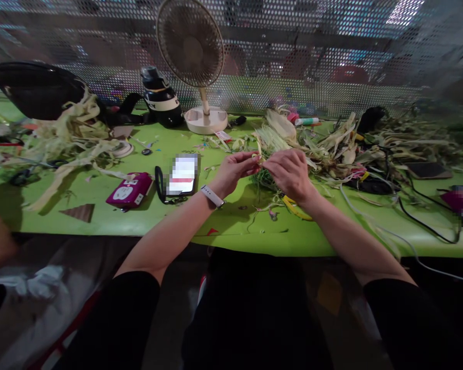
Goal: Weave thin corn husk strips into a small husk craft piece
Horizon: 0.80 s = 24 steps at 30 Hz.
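My left hand [237, 172], with a white watch on its wrist, and my right hand [289, 172] meet above the green table [231, 234]. Both pinch a small pale strip of corn husk [260, 160] between their fingertips. The fingers of both hands are closed on it. Behind the hands lies a pile of pale corn husk strips [316, 141]. Under the right wrist a yellow-handled tool [295, 208] lies on the table.
A small white fan [195, 56] and a black bottle [160, 97] stand at the back by the perforated metal screen. More husks [71, 141], a magenta pouch [129, 191] and a phone [182, 176] lie to the left. Black cables [420, 216] run at the right.
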### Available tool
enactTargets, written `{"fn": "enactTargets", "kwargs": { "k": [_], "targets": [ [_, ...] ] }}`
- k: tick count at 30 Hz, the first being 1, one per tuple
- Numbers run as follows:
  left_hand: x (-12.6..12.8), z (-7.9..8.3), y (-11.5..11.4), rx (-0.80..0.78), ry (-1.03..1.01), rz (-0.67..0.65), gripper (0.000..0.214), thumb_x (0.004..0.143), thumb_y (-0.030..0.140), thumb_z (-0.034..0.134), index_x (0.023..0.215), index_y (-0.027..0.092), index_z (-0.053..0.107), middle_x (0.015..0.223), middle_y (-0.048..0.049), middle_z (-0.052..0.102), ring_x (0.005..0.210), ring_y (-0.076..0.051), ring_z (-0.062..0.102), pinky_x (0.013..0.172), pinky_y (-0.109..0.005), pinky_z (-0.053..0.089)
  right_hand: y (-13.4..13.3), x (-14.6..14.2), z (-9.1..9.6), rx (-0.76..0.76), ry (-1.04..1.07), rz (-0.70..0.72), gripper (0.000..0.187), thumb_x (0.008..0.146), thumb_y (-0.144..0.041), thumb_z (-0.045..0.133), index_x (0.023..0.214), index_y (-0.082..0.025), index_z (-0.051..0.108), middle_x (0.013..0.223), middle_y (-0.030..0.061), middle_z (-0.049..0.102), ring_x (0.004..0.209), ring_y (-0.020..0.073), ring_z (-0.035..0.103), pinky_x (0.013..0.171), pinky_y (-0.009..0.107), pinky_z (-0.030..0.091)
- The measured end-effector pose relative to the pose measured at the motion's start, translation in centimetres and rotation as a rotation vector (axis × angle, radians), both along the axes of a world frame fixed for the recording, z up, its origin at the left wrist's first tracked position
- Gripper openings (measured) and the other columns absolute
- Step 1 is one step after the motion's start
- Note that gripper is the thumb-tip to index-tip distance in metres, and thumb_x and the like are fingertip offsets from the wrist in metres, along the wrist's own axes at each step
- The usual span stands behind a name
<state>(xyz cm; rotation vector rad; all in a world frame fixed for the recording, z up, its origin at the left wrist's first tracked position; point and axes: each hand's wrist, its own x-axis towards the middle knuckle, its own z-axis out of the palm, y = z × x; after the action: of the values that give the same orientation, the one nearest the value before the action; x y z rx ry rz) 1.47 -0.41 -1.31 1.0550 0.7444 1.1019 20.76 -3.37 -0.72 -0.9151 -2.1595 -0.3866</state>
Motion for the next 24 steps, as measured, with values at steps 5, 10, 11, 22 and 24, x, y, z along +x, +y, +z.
{"fn": "enactTargets", "kwargs": {
  "k": [5, 10, 11, 22, 24],
  "targets": [
    [0.3, -0.1, -0.2, 0.062, 0.037, 0.068, 0.026, 0.073, 0.026, 0.081, 0.096, 0.017, 0.075, 0.088, -0.0018, 0.076, 0.075, -0.008, 0.067, 0.085, -0.029, 0.057, -0.7, -0.2, -0.3, 0.031, -0.13, 0.009, 0.019, 0.101, -0.028, 0.049, 0.106, -0.033, 0.067, 0.108, -0.0016, 0.075, 0.111, 0.0186, 0.061, 0.101, 0.042, 0.041],
    [0.5, -0.1, -0.7, 0.154, 0.12, 0.069, 0.027, 0.073, 0.031, 0.082, 0.094, 0.016, 0.075, 0.087, -0.0034, 0.077, 0.078, -0.011, 0.069, 0.086, -0.034, 0.058, 0.1, -0.8, -0.8, -0.019, 0.158, -0.003, 0.016, 0.099, -0.03, 0.053, 0.098, -0.03, 0.069, 0.098, 0.0032, 0.073, 0.104, 0.0226, 0.065, 0.105, 0.049, 0.044],
    [0.5, 0.0, -0.7, 0.159, 0.119, 0.06, 0.027, 0.072, 0.032, 0.083, 0.093, 0.016, 0.076, 0.087, -0.0035, 0.077, 0.078, -0.012, 0.07, 0.087, -0.035, 0.058, 0.3, -0.9, -0.8, -0.032, 0.232, -0.01, 0.016, 0.099, -0.031, 0.053, 0.096, -0.028, 0.069, 0.096, 0.004, 0.072, 0.1, 0.0225, 0.066, 0.101, 0.049, 0.047],
    [0.5, 0.3, -1.0, 0.216, 0.095, 0.037, 0.028, 0.071, 0.03, 0.084, 0.091, 0.017, 0.069, 0.082, 0.001, 0.073, 0.077, -0.01, 0.069, 0.083, -0.029, 0.06, 0.7, -1.6, -1.2, -0.291, 0.65, 0.048, 0.014, 0.091, -0.033, 0.062, 0.086, -0.021, 0.064, 0.08, 0.0024, 0.065, 0.074, 0.0165, 0.061, 0.071, 0.033, 0.051],
    [0.5, 0.2, -0.9, 0.204, 0.096, 0.05, 0.027, 0.072, 0.028, 0.083, 0.091, 0.017, 0.068, 0.082, 0.0009, 0.072, 0.078, -0.01, 0.069, 0.083, -0.029, 0.059, 0.9, -1.7, -1.4, -0.36, 0.702, 0.072, 0.019, 0.091, -0.041, 0.062, 0.09, -0.021, 0.063, 0.082, 0.0024, 0.065, 0.074, 0.0156, 0.061, 0.069, 0.032, 0.051]
  ]
}}
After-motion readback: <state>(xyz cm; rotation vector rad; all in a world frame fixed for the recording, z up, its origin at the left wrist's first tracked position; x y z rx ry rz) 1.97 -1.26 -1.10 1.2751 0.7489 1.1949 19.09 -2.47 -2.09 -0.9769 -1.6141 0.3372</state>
